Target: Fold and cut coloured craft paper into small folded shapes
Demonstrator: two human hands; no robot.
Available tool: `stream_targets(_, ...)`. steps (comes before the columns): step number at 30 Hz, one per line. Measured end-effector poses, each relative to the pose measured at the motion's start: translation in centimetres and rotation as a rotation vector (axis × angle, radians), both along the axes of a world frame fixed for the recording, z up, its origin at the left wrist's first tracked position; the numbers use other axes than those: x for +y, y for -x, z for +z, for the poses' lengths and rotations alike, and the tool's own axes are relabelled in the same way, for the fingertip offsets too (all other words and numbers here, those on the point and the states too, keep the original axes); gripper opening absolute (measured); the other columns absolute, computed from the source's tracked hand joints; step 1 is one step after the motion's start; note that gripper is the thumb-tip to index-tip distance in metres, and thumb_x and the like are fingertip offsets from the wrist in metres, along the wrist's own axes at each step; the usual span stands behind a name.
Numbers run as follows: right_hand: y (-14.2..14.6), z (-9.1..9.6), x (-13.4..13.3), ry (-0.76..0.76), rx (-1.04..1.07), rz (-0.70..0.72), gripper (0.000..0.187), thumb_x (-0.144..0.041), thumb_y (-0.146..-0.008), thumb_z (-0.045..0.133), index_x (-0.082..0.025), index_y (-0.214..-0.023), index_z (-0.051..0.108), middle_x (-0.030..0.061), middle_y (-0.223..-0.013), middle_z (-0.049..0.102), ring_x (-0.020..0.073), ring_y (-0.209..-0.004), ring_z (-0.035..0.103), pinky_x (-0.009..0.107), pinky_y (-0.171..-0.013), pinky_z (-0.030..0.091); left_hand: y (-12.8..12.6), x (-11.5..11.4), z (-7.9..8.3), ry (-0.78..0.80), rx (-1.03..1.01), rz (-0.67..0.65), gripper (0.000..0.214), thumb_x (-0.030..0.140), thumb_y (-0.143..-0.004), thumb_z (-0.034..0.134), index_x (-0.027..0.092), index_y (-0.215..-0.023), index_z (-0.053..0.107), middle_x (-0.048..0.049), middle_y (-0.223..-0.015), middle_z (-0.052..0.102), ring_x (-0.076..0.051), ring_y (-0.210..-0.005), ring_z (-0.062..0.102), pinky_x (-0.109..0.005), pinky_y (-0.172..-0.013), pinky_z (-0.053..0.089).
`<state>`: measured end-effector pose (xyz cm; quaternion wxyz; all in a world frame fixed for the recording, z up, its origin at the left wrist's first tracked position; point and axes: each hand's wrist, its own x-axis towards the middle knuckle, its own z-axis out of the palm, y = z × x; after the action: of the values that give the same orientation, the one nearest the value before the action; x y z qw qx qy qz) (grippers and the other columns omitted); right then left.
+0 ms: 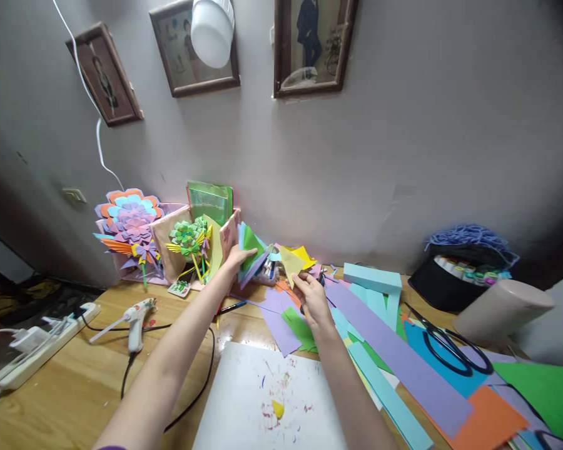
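Observation:
My left hand (238, 257) reaches to the back of the wooden desk and grips a fan of folded coloured papers (251, 250), green, blue and purple. My right hand (312, 299) is closed on a folded pale yellow paper piece (291, 263), held just above the heap of paper scraps. Both arms stretch forward over a white board (263, 400) smeared with paint and glue marks. A brighter yellow paper (304, 254) lies just behind the held piece.
Paper flowers (131, 225) and a pink box (169, 250) stand at the back left. A glue gun (134, 315) and power strip (37, 347) lie left. Coloured paper strips (403, 356), black scissors (445, 347), a marker case (460, 275) and a beige cylinder (502, 309) fill the right.

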<state>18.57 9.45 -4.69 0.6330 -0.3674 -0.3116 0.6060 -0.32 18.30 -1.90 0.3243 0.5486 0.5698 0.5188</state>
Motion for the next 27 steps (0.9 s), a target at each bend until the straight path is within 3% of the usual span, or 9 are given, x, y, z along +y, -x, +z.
stream_targets(4, 2.3, -0.4, -1.2, 0.040, -0.060, 0.072, 0.034, -0.035, -0.052, 0.074, -0.015, -0.074, 0.058, 0.0021, -0.074, 0.064, 0.0132, -0.066, 0.059, 0.024, -0.064, 0.048, -0.8, -5.7, -1.7, 0.003, -0.141, -0.087, 0.046, 0.042, -0.068, 0.063, 0.009, -0.100, 0.060, -0.0143, -0.102, 0.065, -0.024, -0.090, 0.062, -0.035, -0.079, 0.049)
stream_targets(9, 5.1, -2.3, -4.0, -0.083, -0.472, -0.073, 0.024, -0.035, -0.061, 0.065, -0.015, -0.074, 0.061, 0.0054, -0.079, 0.063, 0.0178, -0.079, 0.056, 0.030, -0.074, 0.043, -3.7, -12.5, -6.0, -0.039, -0.624, 0.048, 0.046, 0.046, -0.066, 0.064, 0.013, -0.098, 0.060, -0.0114, -0.104, 0.064, -0.024, -0.096, 0.060, -0.033, -0.082, 0.047)
stream_targets(11, 5.2, -3.2, -5.0, -0.124, -0.661, -0.127, 0.020, -0.033, -0.063, 0.062, -0.015, -0.072, 0.061, 0.0061, -0.081, 0.062, 0.0197, -0.083, 0.054, 0.031, -0.076, 0.042, -4.8, -14.2, -7.2, 0.028, -0.737, 0.071, 0.048, 0.055, -0.073, 0.052, 0.013, -0.095, 0.059, -0.0117, -0.100, 0.066, -0.023, -0.094, 0.061, -0.032, -0.080, 0.048)
stream_targets(14, 4.7, -4.0, -6.4, -0.205, -0.853, -0.082, 0.015, -0.031, -0.065, 0.060, -0.016, -0.069, 0.059, 0.0043, -0.076, 0.060, 0.0191, -0.079, 0.053, 0.030, -0.073, 0.041, -6.4, -15.9, -8.2, 0.073, -0.850, 0.096, 0.058, 0.062, -0.079, 0.033, 0.012, -0.095, 0.058, -0.0125, -0.096, 0.066, -0.021, -0.092, 0.062, -0.030, -0.080, 0.048)
stream_targets(17, 3.8, -4.2, -7.6, -0.275, -0.956, -0.048, 0.013, -0.030, -0.067, 0.059, -0.017, -0.068, 0.058, 0.0023, -0.072, 0.058, 0.0173, -0.073, 0.052, 0.028, -0.069, 0.040, -7.5, -16.9, -8.6, 0.070, -0.932, 0.039, 0.062, 0.064, -0.079, 0.028, 0.013, -0.100, 0.055, -0.0123, -0.098, 0.065, -0.019, -0.095, 0.061, -0.028, -0.084, 0.047)
stream_targets(20, 2.3, -4.4, -8.5, -0.326, -1.031, -0.083, 0.012, -0.028, -0.069, 0.056, -0.017, -0.070, 0.058, 0.0020, -0.071, 0.058, 0.0164, -0.069, 0.052, 0.027, -0.065, 0.040, -6.9, -17.6, -9.2, 0.059, -0.873, -0.089, 0.065, 0.068, -0.076, 0.030, 0.014, -0.106, 0.051, -0.0127, -0.102, 0.062, -0.020, -0.098, 0.059, -0.030, -0.085, 0.046)
stream_targets(22, 1.1, -4.7, -9.1, -0.410, -1.097, -0.095, 0.009, -0.024, -0.072, 0.053, -0.017, -0.070, 0.057, 0.0026, -0.072, 0.058, 0.0166, -0.070, 0.052, 0.027, -0.066, 0.039, -5.1, -18.0, -9.6, -0.005, -0.729, -0.123, 0.066, 0.067, -0.072, 0.039, 0.016, -0.112, 0.046, -0.0132, -0.109, 0.058, -0.020, -0.102, 0.056, -0.033, -0.087, 0.044)
stream_targets(25, -0.6, -5.6, -10.2, -0.590, -1.204, -0.009, 0.006, -0.018, -0.074, 0.050, -0.017, -0.071, 0.055, 0.0038, -0.074, 0.056, 0.0172, -0.072, 0.052, 0.028, -0.068, 0.039, -1.3, -18.7, -10.3, -0.169, -0.332, 0.026, 0.080, 0.052, -0.057, 0.069, 0.019, -0.121, 0.035, -0.0132, -0.123, 0.046, -0.021, -0.111, 0.047, -0.035, -0.094, 0.037)
stream_targets(27, -1.1, -6.7, -10.8, -0.666, -1.251, 0.094, 0.006, -0.016, -0.076, 0.048, -0.017, -0.074, 0.054, 0.0039, -0.075, 0.055, 0.0170, -0.073, 0.052, 0.028, -0.067, 0.040, 0.7, -19.3, -10.7, -0.203, 0.008, -0.051, 0.092, 0.043, -0.047, 0.078, 0.021, -0.123, 0.033, -0.0121, -0.125, 0.042, -0.024, -0.117, 0.040, -0.037, -0.095, 0.035)
